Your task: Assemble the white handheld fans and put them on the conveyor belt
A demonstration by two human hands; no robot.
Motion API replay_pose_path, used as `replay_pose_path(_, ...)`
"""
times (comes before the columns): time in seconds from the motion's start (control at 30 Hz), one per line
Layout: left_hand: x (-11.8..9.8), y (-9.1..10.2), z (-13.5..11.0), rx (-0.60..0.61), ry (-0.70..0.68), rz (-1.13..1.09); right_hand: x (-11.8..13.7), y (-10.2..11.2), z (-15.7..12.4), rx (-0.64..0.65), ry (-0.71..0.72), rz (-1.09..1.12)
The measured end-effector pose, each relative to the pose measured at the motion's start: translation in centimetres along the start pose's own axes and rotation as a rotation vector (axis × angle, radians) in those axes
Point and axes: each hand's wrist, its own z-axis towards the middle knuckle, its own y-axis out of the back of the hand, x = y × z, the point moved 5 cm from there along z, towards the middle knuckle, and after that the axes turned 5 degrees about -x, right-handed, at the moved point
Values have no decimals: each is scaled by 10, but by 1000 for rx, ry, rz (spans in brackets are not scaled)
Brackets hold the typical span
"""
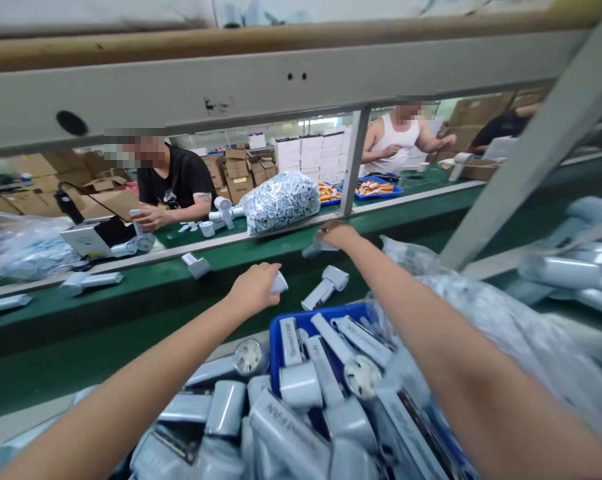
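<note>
Green belt [131, 303]: white part [279, 283] in left hand [253, 288], bag [317, 249] touching right hand [337, 235]

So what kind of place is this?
Probably a factory assembly line: a green conveyor belt runs past, a blue bin holds a heap of identical white handheld fans, the left hand grips another white part, and people work across the belt before stacked cardboard boxes.
</note>
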Motion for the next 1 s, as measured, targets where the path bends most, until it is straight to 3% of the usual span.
replay_pose_path(0.13, -88, 35, -65, 23, -227, -66, 4, 77, -78, -188, 88, 38)
replay_pose_path(0.27, -161, 35, -113, 74, -394, -69, 14, 132, -185, -375, 152, 89)
replay_pose_path(0.37, -191, 31, -128, 51, -421, -69, 14, 156, -262, -484, 184, 203)
replay_pose_path(0.47, -199, 39, -141, 23, -377, -99, 9, 165, -326, -535, 202, 272)
replay_pose_path(0.6, -189, 68, -182, -157, -178, -124, 5, 163, -390, -558, 189, 227)
replay_pose_path(0.7, -198, 80, -227, -365, -250, -193, 18, 152, -418, -473, 235, 321)
replay_pose_path(0.8, -201, 69, -263, -443, -281, -304, 37, 131, -432, -339, 335, 536)
replay_pose_path(0.87, -187, 55, -281, -448, -152, -369, 45, 107, -435, -241, 369, 556)
replay_pose_path(1.0, -136, 34, -320, -503, 252, -723, 43, 38, -440, -43, 401, 312)
